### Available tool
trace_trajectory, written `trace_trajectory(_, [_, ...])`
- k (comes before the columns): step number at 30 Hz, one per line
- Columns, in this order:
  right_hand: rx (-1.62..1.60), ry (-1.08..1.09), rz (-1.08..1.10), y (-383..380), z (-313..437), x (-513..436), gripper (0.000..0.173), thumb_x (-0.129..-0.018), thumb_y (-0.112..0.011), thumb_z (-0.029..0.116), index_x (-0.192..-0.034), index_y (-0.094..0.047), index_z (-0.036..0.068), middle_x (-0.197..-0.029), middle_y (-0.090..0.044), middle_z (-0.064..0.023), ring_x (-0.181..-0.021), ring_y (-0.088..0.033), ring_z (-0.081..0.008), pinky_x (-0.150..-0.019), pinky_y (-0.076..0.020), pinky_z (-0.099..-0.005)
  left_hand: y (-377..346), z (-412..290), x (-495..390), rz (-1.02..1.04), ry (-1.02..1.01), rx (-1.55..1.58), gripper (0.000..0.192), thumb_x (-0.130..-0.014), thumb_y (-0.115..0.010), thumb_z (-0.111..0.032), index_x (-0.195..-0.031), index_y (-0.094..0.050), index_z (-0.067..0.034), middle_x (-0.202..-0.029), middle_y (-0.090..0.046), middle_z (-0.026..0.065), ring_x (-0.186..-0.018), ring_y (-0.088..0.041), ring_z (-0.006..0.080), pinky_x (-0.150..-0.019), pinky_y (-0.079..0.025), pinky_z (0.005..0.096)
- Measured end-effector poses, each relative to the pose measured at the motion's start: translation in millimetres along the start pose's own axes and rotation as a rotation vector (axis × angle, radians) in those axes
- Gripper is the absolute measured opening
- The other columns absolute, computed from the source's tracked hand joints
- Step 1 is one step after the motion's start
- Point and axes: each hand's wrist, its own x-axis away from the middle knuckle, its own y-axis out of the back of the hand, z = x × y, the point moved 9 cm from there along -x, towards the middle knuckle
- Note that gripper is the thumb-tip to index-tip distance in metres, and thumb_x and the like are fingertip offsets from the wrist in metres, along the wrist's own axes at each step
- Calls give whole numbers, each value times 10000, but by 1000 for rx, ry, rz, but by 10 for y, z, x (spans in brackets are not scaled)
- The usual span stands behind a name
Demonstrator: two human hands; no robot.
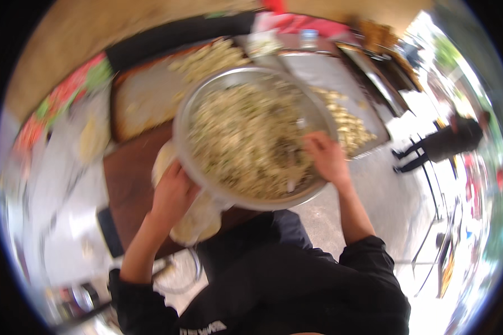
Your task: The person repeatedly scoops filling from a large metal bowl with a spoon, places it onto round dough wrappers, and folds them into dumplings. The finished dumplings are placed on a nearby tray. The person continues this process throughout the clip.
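Observation:
A large metal bowl (184,155) stands before me, full of a pale chopped filling (243,138) with green bits. My left hand (174,194) grips the bowl's near left rim. Inside the bowl, at its right side, my right hand (327,157) is at the filling with fingers curled; blur hides whether it holds anything. Light marks, perhaps a utensil, show in the filling near it. Pale round dough pieces (197,222), seemingly under clear plastic, lie below and left of the bowl, partly hidden by it and my left hand.
Behind the bowl, a left tray (138,113) and a right tray (360,100) carry many small pale pieces. A brown board (125,176) lies under the bowl. A blue-lidded jar (309,39) stands at the back. A person (452,140) is farther off at right.

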Motion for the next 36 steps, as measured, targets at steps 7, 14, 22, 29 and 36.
trace_trajectory(7, [-12, 151, -58, 93, 223, 14, 152, -908, -600, 203, -971, -675, 88, -863, -685, -127, -774, -661, -325, -677, -519, -402, -169, 142, -43, 104, 175, 429, 479, -776, -717, -110, -1228, -581, -29, -1269, -545, 194, -1174, -511, 393, -995, -443, 426])
trace_trajectory(14, [10, 176, -71, 127, 256, 30, 186, -919, -576, 242, -958, -670, 86, -850, -675, -146, -793, -639, -359, -690, -506, -435, -67, 95, -140, 130, 26, 106, 415, -748, -701, -77, -1146, -621, 7, -1141, -597, 197, -1076, -563, 384, -916, -474, 425])
trace_trajectory(22, [-5, 208, -87, 139, 282, 27, 170, -917, -576, 234, -941, -659, 87, -825, -672, -142, -774, -637, -359, -677, -504, -442, -96, 209, -177, 149, -33, -32, 419, -763, -718, -92, -1156, -607, 2, -1130, -601, 197, -1034, -592, 380, -871, -505, 404])
trace_trajectory(29, [-9, 206, -87, 116, 247, 26, 157, -908, -579, 226, -946, -662, 97, -821, -673, -140, -771, -640, -352, -675, -507, -435, -106, 103, -133, 156, -85, -23, 476, -766, -726, -65, -1216, -579, -20, -1171, -589, 212, -1051, -599, 376, -896, -500, 401])
trace_trajectory(36, [-18, 204, -85, 113, 246, 17, 159, -909, -575, 224, -955, -665, 101, -833, -678, -134, -778, -644, -342, -681, -512, -426, -85, 242, -287, 272, 0, 107, 531, -756, -735, -46, -1253, -552, -10, -1242, -577, 207, -1132, -569, 376, -943, -483, 393])
